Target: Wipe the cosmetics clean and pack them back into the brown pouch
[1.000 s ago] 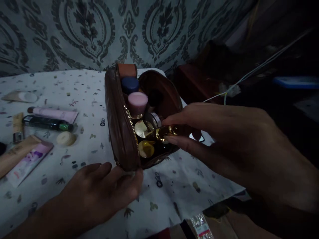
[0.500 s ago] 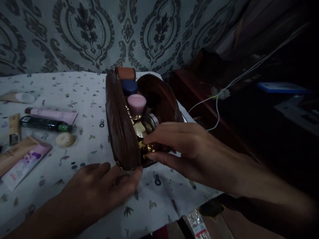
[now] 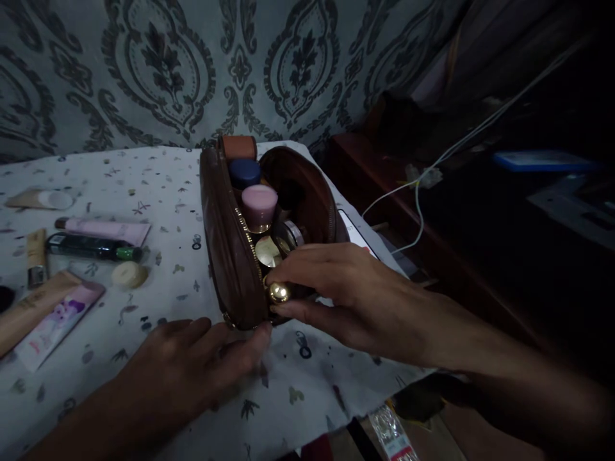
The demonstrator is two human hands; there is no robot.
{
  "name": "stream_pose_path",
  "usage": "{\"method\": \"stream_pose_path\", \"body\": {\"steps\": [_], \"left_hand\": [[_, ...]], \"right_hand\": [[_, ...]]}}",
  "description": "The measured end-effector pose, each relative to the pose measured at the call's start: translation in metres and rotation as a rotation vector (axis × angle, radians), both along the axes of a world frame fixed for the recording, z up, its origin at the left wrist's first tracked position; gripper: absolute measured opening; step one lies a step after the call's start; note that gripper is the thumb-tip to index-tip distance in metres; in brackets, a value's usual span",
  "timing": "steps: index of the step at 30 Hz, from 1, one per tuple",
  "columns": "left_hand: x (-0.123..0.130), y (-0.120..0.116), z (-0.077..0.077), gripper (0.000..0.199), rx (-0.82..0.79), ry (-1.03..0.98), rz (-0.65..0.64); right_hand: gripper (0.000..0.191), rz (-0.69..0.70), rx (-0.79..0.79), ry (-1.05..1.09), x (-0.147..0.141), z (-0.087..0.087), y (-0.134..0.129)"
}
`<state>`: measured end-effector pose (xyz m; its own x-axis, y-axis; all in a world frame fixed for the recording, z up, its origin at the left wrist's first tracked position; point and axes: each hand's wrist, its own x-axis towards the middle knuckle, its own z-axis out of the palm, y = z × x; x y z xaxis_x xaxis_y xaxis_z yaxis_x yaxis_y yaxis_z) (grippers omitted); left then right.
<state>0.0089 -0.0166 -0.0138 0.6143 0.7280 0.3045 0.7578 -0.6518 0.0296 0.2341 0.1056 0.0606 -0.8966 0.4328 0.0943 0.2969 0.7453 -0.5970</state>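
Observation:
An unzipped brown makeup bag (image 3: 225,243) stands on the patterned white tablecloth. My right hand (image 3: 355,288) reaches into its near end, thumb and forefinger closed around a gold-capped bottle (image 3: 279,292); the bottle's lower part is hidden. At the bag's near corner, my left hand (image 3: 192,365) has its fingers bent and gripping the bottom edge by the zip. Inside the bag, behind my right fingers, are a gold lid (image 3: 268,252), a round compact (image 3: 289,237), a pink-lidded jar (image 3: 259,203) and a dark blue lid (image 3: 245,173).
Left on the cloth lie a dark green bottle (image 3: 89,246), a small cream jar (image 3: 129,274) and several tubes, one pink (image 3: 108,230). A phone (image 3: 353,232) lies behind the bag's right side. White cables (image 3: 416,214) hang at the right, past the table edge.
My right hand has brought the gold-capped bottle slightly left and down, lower into the bag's near end. My left hand stays at the corner. The view has shifted slightly.

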Motion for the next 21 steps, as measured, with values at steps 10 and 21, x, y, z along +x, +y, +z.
{"method": "stream_pose_path", "body": {"steps": [10,21], "left_hand": [[0.004,-0.001,0.005,0.052,0.009,0.025,0.004],[0.002,0.013,0.028,0.045,0.113,0.041,0.041]], "right_hand": [[0.007,-0.055,-0.015,-0.045,-0.004,0.005,0.001],[0.006,-0.103,0.026,0.011,0.009,0.001,-0.007]]}}
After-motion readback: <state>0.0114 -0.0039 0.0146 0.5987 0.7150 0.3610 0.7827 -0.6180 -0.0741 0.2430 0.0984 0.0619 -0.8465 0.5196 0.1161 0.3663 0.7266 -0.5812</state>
